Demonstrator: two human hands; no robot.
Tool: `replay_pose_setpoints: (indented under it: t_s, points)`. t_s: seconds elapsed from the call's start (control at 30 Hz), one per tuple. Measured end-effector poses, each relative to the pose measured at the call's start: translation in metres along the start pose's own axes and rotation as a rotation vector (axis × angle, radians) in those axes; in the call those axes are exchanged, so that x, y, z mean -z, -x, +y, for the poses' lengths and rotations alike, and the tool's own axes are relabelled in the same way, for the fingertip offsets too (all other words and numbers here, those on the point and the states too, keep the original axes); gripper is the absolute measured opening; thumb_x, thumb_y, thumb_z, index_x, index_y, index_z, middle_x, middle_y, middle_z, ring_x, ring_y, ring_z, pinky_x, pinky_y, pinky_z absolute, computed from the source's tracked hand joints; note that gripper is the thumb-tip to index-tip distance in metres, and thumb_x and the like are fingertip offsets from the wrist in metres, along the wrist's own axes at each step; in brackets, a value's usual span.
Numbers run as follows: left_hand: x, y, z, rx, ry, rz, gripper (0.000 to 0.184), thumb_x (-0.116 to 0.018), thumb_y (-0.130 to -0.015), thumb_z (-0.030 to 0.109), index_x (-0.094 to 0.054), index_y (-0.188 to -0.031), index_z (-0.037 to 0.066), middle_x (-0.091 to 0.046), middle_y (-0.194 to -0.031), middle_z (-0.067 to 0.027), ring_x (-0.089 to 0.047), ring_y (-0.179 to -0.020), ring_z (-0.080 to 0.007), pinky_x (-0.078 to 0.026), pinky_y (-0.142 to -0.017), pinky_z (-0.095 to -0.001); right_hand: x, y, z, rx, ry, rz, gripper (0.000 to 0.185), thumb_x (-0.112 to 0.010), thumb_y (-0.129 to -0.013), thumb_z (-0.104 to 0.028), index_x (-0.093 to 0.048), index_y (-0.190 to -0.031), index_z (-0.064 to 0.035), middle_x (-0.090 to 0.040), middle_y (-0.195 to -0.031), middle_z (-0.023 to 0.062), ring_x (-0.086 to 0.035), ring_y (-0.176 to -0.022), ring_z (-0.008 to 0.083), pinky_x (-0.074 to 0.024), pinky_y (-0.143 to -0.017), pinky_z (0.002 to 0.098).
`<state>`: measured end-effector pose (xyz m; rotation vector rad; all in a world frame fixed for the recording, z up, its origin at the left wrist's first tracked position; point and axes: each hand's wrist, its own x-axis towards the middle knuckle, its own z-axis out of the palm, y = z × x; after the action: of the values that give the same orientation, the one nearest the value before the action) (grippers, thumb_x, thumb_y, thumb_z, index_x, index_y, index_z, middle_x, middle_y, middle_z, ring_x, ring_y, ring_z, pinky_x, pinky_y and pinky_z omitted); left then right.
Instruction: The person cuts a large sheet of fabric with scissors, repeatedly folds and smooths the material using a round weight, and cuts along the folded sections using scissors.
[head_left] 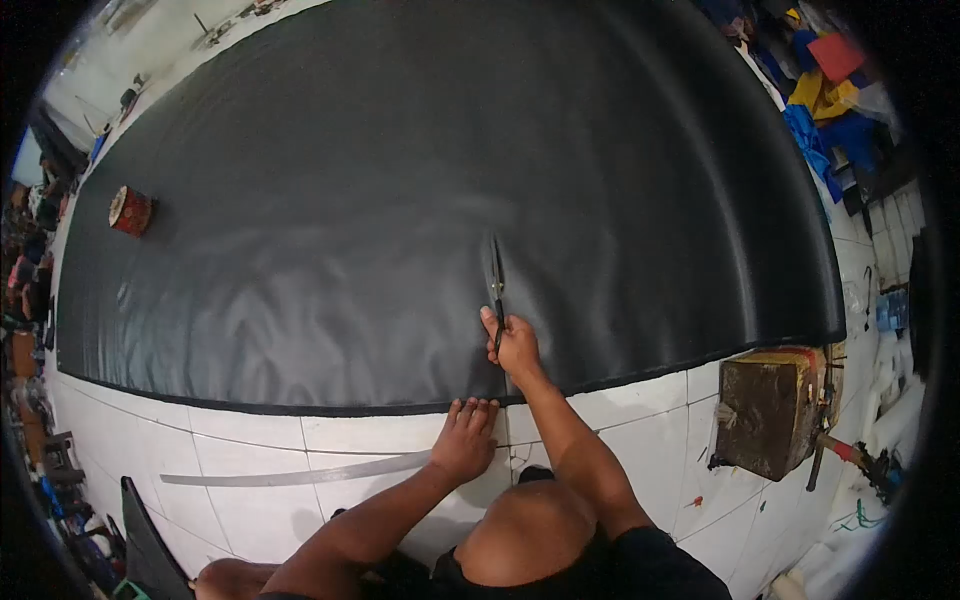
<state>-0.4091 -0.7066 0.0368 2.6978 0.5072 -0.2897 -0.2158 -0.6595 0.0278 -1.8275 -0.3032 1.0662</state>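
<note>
A wide black sheet (400,140), smooth and slightly shiny like vinyl or synthetic leather, lies spread over the white tiled floor. In my right hand (515,348) is a pair of scissors (495,275), its blades pointing away from me into the sheet. Behind the scissors a slit (507,382) runs back to the sheet's near edge. My left hand (466,436) rests on that edge, just left of the slit, with its fingers extended on the material and holding nothing.
A long pale strip, perhaps a ruler (290,478), lies on the tiles at my left. On the sheet's far left stands a red round container (130,211). A worn brown block (760,415) sits at right, with tools beside it. Colourful fabric (825,90) is piled at upper right.
</note>
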Motion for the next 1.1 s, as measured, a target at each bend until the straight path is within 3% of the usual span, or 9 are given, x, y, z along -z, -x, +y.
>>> replay_pose_setpoints:
  t_s: [0.07,0.37,0.53,0.73,0.97,1.1]
  points:
    - [0.006,-0.001,0.002,0.009,0.008,-0.025,0.069,-0.053,-0.093,0.034,-0.032,-0.147,-0.004,-0.041,-0.143,-0.0237,-0.036,-0.136,-0.0388,-0.021,-0.116,-0.0538,0.001,-0.006,0.004,-0.052,-0.086,-0.050,0.050,-0.067,-0.088,-0.055,-0.054,-0.076,-0.0084,-0.051,-0.058,-0.0001,-0.050,-0.046,0.0096,-0.0421,-0.044,0.0257]
    - [0.026,-0.013,0.010,0.067,0.010,-0.167,0.084,-0.062,-0.086,0.044,-0.030,-0.147,-0.005,-0.042,-0.142,-0.0233,-0.038,-0.135,-0.0378,-0.022,-0.116,-0.0551,-0.004,-0.075,-0.048,-0.032,-0.092,-0.128,0.050,-0.065,-0.089,-0.056,-0.054,-0.077,-0.0092,-0.051,-0.060,-0.0001,-0.050,-0.049,0.0093,-0.0415,-0.045,0.0255]
    - [0.046,-0.033,0.020,0.146,0.106,-0.202,0.085,-0.061,-0.087,0.051,-0.026,-0.153,0.011,-0.050,-0.123,-0.0211,-0.046,-0.121,-0.0401,-0.031,-0.106,-0.0635,-0.005,-0.072,-0.051,-0.025,-0.070,-0.108,0.049,-0.065,-0.090,-0.054,-0.053,-0.076,-0.0092,-0.052,-0.059,0.0006,-0.050,-0.049,0.0102,-0.0414,-0.045,0.0263]
    - [0.029,-0.037,0.024,0.183,0.042,-0.183,0.084,-0.058,-0.089,0.053,-0.025,-0.154,0.013,-0.050,-0.122,-0.0216,-0.048,-0.120,-0.0422,-0.029,-0.106,-0.0654,-0.003,-0.088,-0.071,-0.044,-0.131,-0.142,0.051,-0.065,-0.088,-0.056,-0.054,-0.077,-0.0080,-0.052,-0.059,0.0014,-0.051,-0.049,0.0113,-0.0412,-0.046,0.0266]
    - [0.025,-0.035,0.022,0.176,0.046,-0.224,0.083,-0.055,-0.090,0.055,-0.023,-0.155,0.015,-0.049,-0.123,-0.0231,-0.047,-0.122,-0.0439,-0.025,-0.107,-0.0674,-0.014,-0.170,-0.116,0.008,-0.086,-0.134,0.055,-0.065,-0.087,-0.060,-0.054,-0.077,-0.0065,-0.051,-0.059,0.0013,-0.050,-0.048,0.0112,-0.0405,-0.044,0.0264]
    - [0.034,-0.039,0.021,0.183,0.083,-0.250,0.080,-0.059,-0.090,0.048,-0.027,-0.153,0.012,-0.047,-0.125,-0.0211,-0.047,-0.123,-0.0404,-0.028,-0.106,-0.0672,-0.019,-0.188,-0.116,0.092,-0.099,-0.091,0.055,-0.065,-0.087,-0.059,-0.054,-0.074,-0.0067,-0.052,-0.059,0.0019,-0.050,-0.047,0.0113,-0.0399,-0.042,0.0263]
